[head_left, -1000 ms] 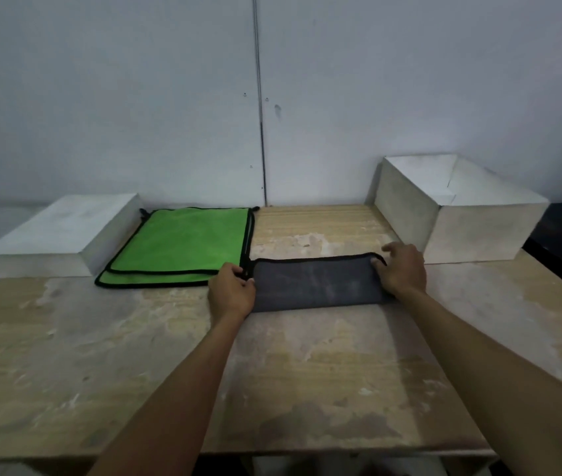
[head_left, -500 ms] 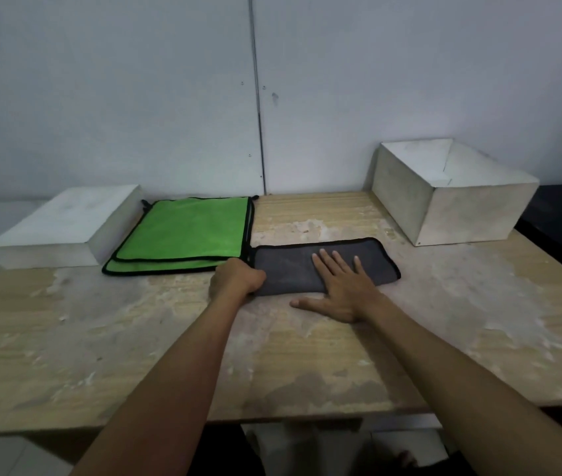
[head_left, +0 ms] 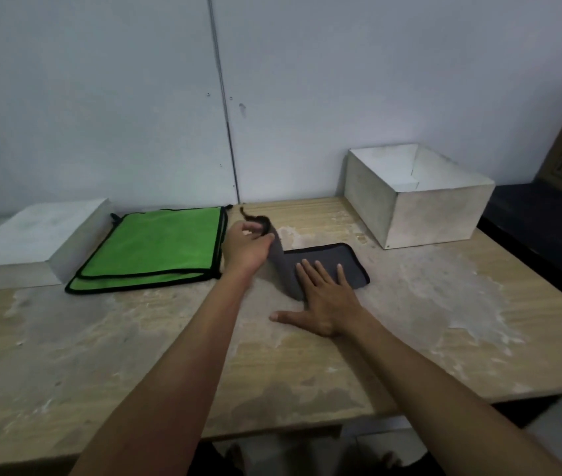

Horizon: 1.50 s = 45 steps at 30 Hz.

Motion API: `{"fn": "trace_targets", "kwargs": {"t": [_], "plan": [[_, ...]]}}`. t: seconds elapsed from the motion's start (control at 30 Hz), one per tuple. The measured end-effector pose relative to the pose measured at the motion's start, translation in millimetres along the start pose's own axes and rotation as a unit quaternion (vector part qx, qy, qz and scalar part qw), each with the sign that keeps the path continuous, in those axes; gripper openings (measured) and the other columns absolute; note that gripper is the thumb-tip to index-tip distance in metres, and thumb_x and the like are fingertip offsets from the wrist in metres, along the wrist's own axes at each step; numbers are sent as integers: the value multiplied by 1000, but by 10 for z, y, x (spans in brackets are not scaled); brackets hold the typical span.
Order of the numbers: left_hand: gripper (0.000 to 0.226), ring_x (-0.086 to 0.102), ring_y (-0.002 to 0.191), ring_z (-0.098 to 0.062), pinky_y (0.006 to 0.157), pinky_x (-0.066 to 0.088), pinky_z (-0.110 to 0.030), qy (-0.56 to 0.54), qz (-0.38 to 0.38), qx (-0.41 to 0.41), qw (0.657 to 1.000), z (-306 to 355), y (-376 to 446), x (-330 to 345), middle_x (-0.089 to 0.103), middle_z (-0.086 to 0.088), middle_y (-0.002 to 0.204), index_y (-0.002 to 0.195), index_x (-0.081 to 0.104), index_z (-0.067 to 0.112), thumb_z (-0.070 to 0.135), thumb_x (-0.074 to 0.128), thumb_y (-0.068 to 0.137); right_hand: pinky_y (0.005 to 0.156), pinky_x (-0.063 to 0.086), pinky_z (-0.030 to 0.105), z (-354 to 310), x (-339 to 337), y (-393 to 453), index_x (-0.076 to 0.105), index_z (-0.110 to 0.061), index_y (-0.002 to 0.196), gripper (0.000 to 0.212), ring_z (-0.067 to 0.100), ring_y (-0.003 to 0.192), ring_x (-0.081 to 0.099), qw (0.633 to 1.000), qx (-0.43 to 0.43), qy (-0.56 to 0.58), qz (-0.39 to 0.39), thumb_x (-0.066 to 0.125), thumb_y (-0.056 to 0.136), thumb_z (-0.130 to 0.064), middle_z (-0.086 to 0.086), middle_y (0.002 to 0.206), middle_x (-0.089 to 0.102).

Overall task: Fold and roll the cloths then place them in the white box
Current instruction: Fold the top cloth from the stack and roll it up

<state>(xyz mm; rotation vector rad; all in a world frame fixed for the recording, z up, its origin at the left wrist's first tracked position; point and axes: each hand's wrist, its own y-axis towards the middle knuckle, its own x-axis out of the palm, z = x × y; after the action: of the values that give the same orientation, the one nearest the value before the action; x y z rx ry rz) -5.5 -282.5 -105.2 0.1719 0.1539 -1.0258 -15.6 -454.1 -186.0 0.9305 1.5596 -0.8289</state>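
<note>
Grey cloth: folded strip on the bench, long axis left–right, left of the white box. Left hand pinches its raised left end; right hand, flat and open, pins its middle. The fold likely travels toward the box.

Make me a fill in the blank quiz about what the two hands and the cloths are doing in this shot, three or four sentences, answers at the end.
1. The left hand lifts one end of the ____ cloth off the table.
2. The right hand presses that cloth down with ____ fingers.
3. The green cloths lie between a closed white block and the ____ hand.
4. The open white box holds ____ cloths that can be seen.

Answers: grey; flat; left; no
</note>
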Motion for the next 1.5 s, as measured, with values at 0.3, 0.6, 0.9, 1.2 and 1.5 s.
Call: {"fn": "trace_targets", "kwargs": {"t": [0.3, 0.6, 0.9, 1.2, 1.5], "plan": [[22, 69, 101, -18, 78, 60, -29, 66, -143, 52, 986, -96, -370, 1054, 71, -4, 110, 95, 61, 17, 16, 79, 83, 127, -5, 55, 756, -85, -476, -9, -16, 164, 145, 19, 159, -6, 996, 84, -1, 25, 12, 57, -111, 1, 173, -7], [28, 70, 84, 1, 67, 50, -9, 45, -257, 141, 955, -252, -494, 946, 75, 11, 91, 109, 66, 24, 39, 73, 87, 127, 3, 42, 1264, -217, -535, -12, -29, 163, 123, 8, 158, -3, 990, 27, 116, 78, 43, 75, -96, -9, 172, -11], [62, 39, 142, -5, 117, 36, -30, 266, -309, 286, 867, -699, -278, 151, 54, 3, 147, 141, 56, 32, 39, 76, 83, 110, 47, 30, 1115, -501, -80, 72, -18, 129, 42, 13, 132, 59, 975, -129, 157, 87, 80, 89, -28, -2, 135, 69], [48, 46, 138, -7, 110, 46, -32, 296, -291, 360, 836, -763, -256, 111, 60, -2, 141, 138, 60, 25, 36, 67, 91, 109, 44, 16, 1366, -363, -314, 72, -22, 130, 45, 2, 131, 56, 970, -133, 164, 118, 79, 88, -36, -5, 134, 68], [18, 60, 64, 0, 58, 41, -17, 214, -199, 370, 882, -707, -373, 118, 63, 15, 73, 87, 65, 28, 29, 54, 101, 74, 49, 18, 1224, -418, -292, 65, -36, 86, 19, 4, 82, 64, 958, -94, 235, 138, 60, 102, -28, -17, 83, 66]]}}
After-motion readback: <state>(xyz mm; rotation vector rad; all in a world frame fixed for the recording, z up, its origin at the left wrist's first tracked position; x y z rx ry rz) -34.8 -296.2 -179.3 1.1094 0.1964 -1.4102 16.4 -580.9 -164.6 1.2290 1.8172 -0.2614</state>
